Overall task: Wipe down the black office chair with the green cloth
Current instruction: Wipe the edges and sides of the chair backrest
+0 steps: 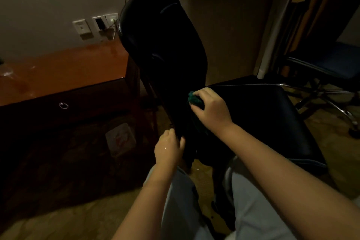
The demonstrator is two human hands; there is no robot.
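— In the centre of the frame, where the backrest meets the seat (pixel 263 119) of the black office chair (pixel 165 45), the right hand (pixel 211 108) has its fingers curled round the green cloth (pixel 193 99) and presses it against the upholstery.

— And the other hand?

— Lower down, just left of centre, the left hand (pixel 168 149) grips the bottom edge of the backrest, thumb on one side and fingers wrapped round the other. I judge it is steadying the chair.

— So how far along is the wipe-down?

— Hard to say exactly. The room is dim and the black surfaces show no streaks or damp patches, so I cannot tell which parts are already done. From the cloth's place, the work is at the lower backrest and the rear of the seat.

— What looks left?

— My guess: the tall upper backrest that runs toward the top of the frame, the front of the seat at right, and the base underneath, which is mostly hidden behind the person's legs.

— Anything else nearby?

— A wooden desk (pixel 64 72) at left, wall sockets (pixel 95 25) at upper left, and a second chair (pixel 319 64) with a chrome base at far right.
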